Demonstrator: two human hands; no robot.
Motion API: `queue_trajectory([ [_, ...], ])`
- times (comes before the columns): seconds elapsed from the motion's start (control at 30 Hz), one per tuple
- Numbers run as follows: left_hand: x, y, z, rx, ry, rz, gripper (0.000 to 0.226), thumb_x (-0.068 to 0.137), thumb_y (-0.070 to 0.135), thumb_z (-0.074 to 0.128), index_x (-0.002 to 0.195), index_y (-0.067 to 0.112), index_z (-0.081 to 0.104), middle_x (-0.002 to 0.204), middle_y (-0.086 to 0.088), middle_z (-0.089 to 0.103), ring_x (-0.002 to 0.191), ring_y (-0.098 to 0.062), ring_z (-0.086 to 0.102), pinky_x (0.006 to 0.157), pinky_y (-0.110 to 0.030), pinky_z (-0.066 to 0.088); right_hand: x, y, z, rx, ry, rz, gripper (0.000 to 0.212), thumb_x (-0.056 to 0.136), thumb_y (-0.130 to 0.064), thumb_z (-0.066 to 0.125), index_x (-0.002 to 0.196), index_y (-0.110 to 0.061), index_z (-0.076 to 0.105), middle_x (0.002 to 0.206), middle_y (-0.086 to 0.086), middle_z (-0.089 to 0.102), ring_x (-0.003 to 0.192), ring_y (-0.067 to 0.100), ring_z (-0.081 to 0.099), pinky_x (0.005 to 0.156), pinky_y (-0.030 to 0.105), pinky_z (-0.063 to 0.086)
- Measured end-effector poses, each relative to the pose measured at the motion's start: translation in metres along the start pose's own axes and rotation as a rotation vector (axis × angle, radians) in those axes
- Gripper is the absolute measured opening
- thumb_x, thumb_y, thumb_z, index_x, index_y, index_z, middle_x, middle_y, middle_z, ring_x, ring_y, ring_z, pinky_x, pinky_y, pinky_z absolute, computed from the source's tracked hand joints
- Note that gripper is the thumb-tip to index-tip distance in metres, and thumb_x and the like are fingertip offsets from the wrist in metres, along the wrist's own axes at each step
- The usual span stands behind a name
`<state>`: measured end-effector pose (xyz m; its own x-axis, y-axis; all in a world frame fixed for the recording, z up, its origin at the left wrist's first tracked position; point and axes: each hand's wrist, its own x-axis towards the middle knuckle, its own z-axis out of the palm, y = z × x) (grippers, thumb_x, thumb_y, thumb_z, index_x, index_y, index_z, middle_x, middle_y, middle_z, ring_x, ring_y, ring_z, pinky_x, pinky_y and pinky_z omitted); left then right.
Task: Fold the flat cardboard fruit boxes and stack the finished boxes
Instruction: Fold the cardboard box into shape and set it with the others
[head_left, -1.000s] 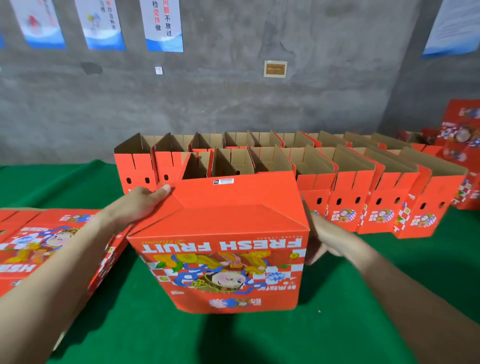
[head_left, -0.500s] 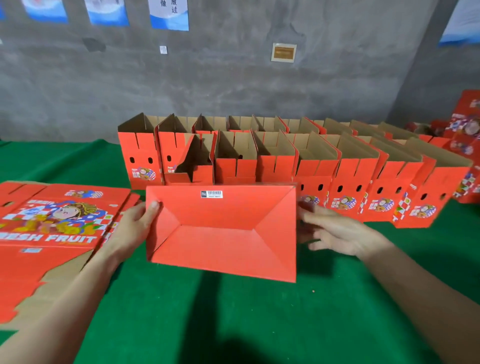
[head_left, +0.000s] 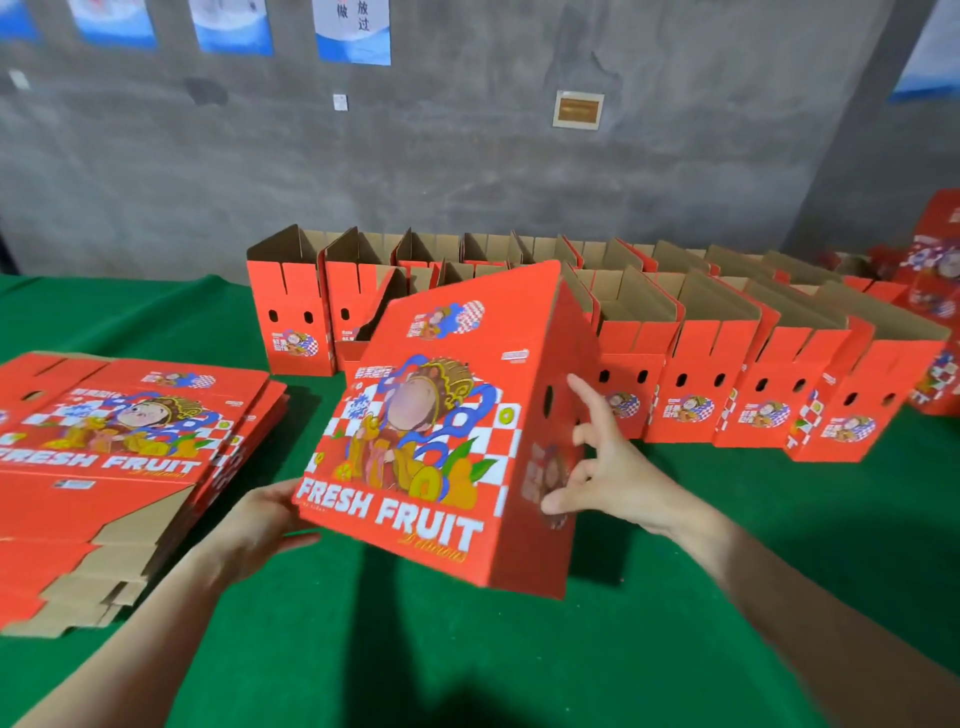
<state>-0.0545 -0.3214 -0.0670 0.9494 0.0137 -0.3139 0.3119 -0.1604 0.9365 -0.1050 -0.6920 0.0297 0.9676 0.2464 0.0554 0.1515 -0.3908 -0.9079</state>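
Note:
A folded red fruit box (head_left: 426, 431) hangs tilted above the green table, its "FRESH FRUIT" face toward me and its open top pointing away. My left hand (head_left: 254, 530) grips its lower left corner from below, with the fingers hidden behind the box. My right hand (head_left: 618, 473) lies against the box's right side panel, its fingers straight and spread. A pile of flat red boxes (head_left: 119, 457) rests on the table at the left. Behind stand two rows of finished open boxes (head_left: 696, 395).
The green cloth table (head_left: 467, 649) stretches in front of me. A grey concrete wall with posters (head_left: 353, 31) rises behind the rows. More red boxes (head_left: 935, 270) are stacked at the far right.
The box has turned from bottom-toward-me to printed face toward me, tilted back. My left hand has dropped to its lower corner; my right hand has spread on the side panel.

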Motion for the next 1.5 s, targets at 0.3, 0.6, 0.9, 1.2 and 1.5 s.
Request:
queue_trajectory([
  [0.3,-0.009,0.011,0.006,-0.566,0.217,-0.091,0.065,0.094,0.021,0.059,0.146,0.001,0.026,0.149,-0.018,0.033,0.129,-0.036,0.045,0.085,-0.045,0.055,0.015,-0.015,0.044,-0.255,-0.049,-0.201,0.116,0.071,-0.012,0.079,0.134,-0.071,0.002,0.134,0.016,0.032,0.065,0.014,0.069,0.070,0.026,0.052],
  [0.6,-0.034,0.066,0.032,-0.155,0.079,0.320,0.026,0.098,0.047,0.035,0.123,0.047,0.043,0.108,0.037,0.056,0.088,0.023,0.053,0.085,-0.024,0.041,0.023,-0.024,0.094,-0.366,-0.135,-0.277,0.103,0.080,-0.004,0.066,0.135,-0.070,0.010,0.124,-0.042,0.021,0.070,0.011,0.066,0.077,0.031,0.057],
  [0.9,-0.041,0.095,-0.024,-0.147,0.456,0.731,0.052,0.101,0.043,0.028,0.092,0.005,0.061,0.093,-0.009,0.066,0.079,-0.009,0.052,0.075,-0.034,0.042,0.031,-0.097,0.135,-0.329,-0.075,-0.449,0.101,0.082,-0.006,0.066,0.136,-0.070,0.009,0.119,-0.018,0.035,0.072,0.012,0.061,0.083,0.032,0.055],
  [1.2,-0.013,0.109,-0.131,-0.191,0.674,0.617,0.030,0.098,0.025,0.047,0.113,0.004,0.062,0.118,-0.015,0.064,0.101,-0.022,0.061,0.080,-0.041,0.049,0.104,-0.152,0.218,-0.292,-0.019,-0.531,0.101,0.086,-0.008,0.062,0.139,-0.065,-0.002,0.131,0.000,0.028,0.101,0.019,0.039,0.105,0.044,0.040],
  [1.5,0.024,0.065,-0.190,-0.197,0.319,0.627,0.031,0.102,0.025,0.038,0.127,0.030,0.056,0.123,0.006,0.063,0.110,-0.011,0.060,0.084,-0.032,0.045,0.194,-0.145,0.288,-0.289,0.014,-0.395,0.103,0.086,-0.001,0.058,0.138,-0.066,-0.003,0.141,0.004,0.022,0.095,0.019,0.039,0.103,0.046,0.042],
])
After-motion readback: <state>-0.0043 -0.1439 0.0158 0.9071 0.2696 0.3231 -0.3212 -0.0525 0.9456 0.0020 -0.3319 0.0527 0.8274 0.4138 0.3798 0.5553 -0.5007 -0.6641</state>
